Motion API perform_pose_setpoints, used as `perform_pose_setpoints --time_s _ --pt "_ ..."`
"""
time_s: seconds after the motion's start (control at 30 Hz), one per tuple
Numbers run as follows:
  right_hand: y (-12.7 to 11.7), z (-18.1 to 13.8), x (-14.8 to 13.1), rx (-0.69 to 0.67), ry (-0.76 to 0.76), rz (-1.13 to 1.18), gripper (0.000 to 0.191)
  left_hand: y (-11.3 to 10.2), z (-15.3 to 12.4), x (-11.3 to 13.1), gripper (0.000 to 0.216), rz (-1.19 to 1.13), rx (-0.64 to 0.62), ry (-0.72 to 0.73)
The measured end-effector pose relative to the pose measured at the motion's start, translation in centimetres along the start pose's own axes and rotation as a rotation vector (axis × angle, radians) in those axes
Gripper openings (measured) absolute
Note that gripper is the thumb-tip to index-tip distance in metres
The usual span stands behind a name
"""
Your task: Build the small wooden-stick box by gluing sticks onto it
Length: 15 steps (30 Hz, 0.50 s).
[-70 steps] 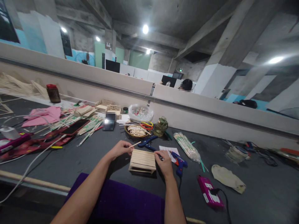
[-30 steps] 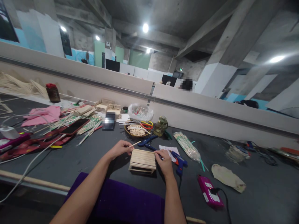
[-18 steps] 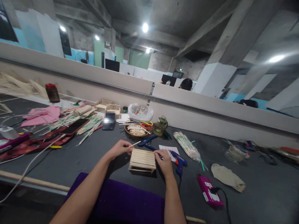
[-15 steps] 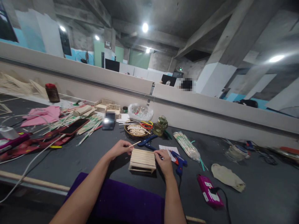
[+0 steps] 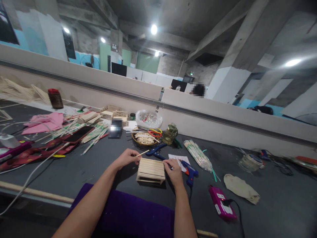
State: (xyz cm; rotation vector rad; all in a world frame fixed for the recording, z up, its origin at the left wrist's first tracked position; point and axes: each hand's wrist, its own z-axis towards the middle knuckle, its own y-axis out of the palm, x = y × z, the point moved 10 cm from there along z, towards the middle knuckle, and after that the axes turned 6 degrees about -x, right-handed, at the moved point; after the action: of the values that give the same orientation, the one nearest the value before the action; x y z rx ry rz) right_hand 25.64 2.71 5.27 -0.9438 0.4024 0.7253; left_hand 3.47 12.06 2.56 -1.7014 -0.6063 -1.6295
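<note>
A small bench-like model [image 5: 151,170] made of pale wooden sticks stands on the dark table in front of me. Its top is a row of sticks laid side by side, with an open frame under it. My left hand [image 5: 128,158] is closed at the model's far left corner, pinching a thin wooden stick [image 5: 143,153] that points up and right. At the far right corner, the thumb and fingers of my right hand [image 5: 173,168] are closed on the model's edge. The fingertips of both hands are partly hidden.
Behind the model are blue pliers [image 5: 156,150], a basket of short sticks [image 5: 145,138] and a glass jar [image 5: 170,134]. A blue glue gun [image 5: 190,172] lies right of my hand, near a purple power strip [image 5: 223,203]. Bundled sticks [image 5: 198,154] and a phone [image 5: 79,134] lie farther out.
</note>
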Motion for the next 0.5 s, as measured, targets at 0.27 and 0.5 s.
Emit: perform_pose_setpoints --time_s 0.27,0.5 --pt "-0.1 0.0 -0.1 0.008 0.001 0.004 0.018 -2.7 -0.4 -0.3 0.039 0.189 0.137 -0.040" --pt "-0.3 0.0 -0.2 0.038 -0.009 0.001 0.016 -7.7 -2.6 -1.6 0.022 0.886 0.442 -0.334"
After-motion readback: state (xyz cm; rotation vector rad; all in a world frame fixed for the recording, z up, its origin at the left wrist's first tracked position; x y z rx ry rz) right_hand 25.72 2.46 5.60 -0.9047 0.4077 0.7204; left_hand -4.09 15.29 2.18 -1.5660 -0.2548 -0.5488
